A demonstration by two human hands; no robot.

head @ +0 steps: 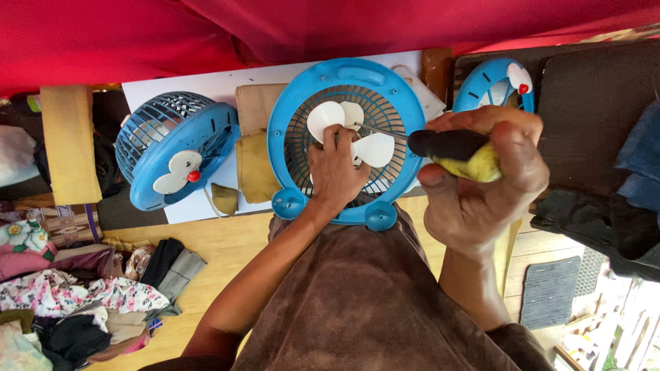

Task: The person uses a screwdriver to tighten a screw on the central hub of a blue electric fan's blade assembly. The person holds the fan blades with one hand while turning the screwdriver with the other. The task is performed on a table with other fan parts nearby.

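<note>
A round blue fan housing with a grey grille rests against my knee, its white three-blade propeller facing me. My left hand lies on the propeller hub, fingers pressed on the blades. My right hand grips a screwdriver with a black and yellow handle. Its metal shaft points left to the middle of the propeller.
A second blue fan with a cage grille stands on the left on a white board. Another blue fan part shows at the upper right. A heap of clothes lies on the wooden floor at lower left. Red cloth hangs above.
</note>
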